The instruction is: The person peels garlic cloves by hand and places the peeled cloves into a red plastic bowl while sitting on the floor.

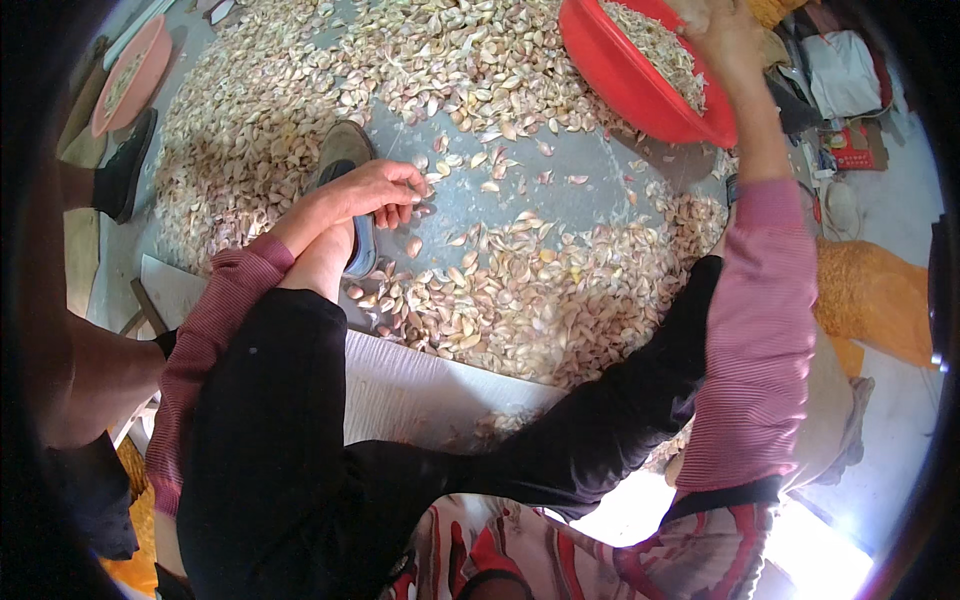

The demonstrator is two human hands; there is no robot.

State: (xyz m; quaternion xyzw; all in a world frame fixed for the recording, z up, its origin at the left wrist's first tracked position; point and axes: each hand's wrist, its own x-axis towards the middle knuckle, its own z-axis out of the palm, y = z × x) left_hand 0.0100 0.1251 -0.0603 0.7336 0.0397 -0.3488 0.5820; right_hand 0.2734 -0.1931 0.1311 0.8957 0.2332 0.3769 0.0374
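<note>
My left hand [378,193] hangs low over the floor beside a shoe [345,148], its fingers curled in. Whether a clove is between the fingertips I cannot make out. Loose garlic cloves [530,290] lie just beyond and below it. My right arm reaches far out to the upper right, where my right hand [718,35] is at the rim of a red basin [628,85]. The upper edge of the view cuts that hand off, and its fingers do not show clearly. Inside the basin is a pale heap of garlic bits or skins [660,50].
A large spread of garlic cloves [260,110] covers the far floor. My legs in black trousers [270,390] frame the nearer pile, with a pale board [420,385] between them. Another person's dark shoe [130,165] and a pink basin [132,75] are at left; an orange sack [870,290] is at right.
</note>
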